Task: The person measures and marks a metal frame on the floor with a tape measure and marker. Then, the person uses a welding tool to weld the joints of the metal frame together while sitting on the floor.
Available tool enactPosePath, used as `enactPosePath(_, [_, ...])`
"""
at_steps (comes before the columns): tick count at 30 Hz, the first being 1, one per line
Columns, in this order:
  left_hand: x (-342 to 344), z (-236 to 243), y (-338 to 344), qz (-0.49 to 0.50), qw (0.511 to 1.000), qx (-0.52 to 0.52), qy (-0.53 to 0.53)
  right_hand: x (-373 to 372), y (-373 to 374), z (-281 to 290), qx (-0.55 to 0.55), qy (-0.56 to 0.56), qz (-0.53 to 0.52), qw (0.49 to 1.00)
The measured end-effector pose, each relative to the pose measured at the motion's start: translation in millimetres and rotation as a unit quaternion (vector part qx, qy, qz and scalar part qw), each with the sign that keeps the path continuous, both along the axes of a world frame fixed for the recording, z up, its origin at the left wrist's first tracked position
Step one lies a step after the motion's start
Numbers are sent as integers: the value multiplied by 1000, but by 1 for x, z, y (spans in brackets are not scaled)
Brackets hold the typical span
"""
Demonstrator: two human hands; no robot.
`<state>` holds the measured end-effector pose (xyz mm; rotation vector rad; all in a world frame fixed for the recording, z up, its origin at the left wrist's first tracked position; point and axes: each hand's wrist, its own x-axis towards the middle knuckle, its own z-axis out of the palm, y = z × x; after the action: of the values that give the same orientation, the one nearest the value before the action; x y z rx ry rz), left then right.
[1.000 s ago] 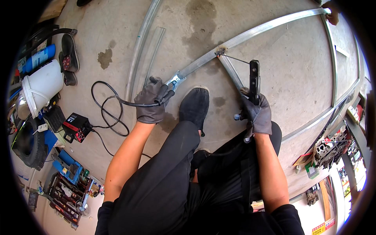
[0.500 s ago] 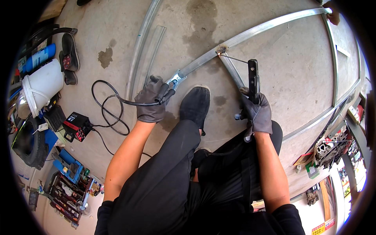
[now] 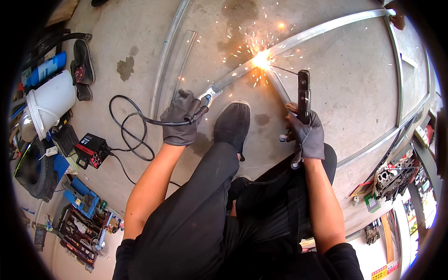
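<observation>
My left hand (image 3: 181, 117), in a dark grey glove, grips a metal clamp (image 3: 206, 97) with a black cable (image 3: 130, 126), set against the end of a long steel bar (image 3: 298, 38) on the concrete floor. My right hand (image 3: 305, 132), also gloved, holds a black electrode holder (image 3: 304, 91) upright. Its thin rod reaches left to the joint between the long bar and a shorter bar (image 3: 280, 87). A bright arc with orange sparks (image 3: 261, 59) burns at that joint. My black shoe (image 3: 232, 123) rests on the floor between both hands.
More steel bars (image 3: 164, 60) lie at the left and curve along the right side (image 3: 401, 70). At the far left stand a white bucket (image 3: 49, 102), sandals (image 3: 83, 65), a small black box (image 3: 92, 149), a tyre (image 3: 32, 170) and a tool tray (image 3: 81, 228).
An arc has struck at the bar joint, throwing sparks, where before the rod tip only rested there. Both hands stay in the same places.
</observation>
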<state>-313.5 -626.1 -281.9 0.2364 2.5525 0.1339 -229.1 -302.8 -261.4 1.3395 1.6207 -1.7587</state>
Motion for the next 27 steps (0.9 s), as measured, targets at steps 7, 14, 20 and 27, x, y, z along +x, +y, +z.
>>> enactPosePath(7, [3,1,-3,20,997,68,37,3,8,-3,1,41,-42,998])
enactPosePath(14, [3,-2,-4,26,997,68,34,1,5,-3,4,17,-51,999])
enactPosePath(20, [3,1,-2,28,997,72,28,2,8,-8,9,6,-42,999])
enactPosePath(27, [4,-2,-6,44,996,71,15,0,7,-9,1,-6,-19,1000])
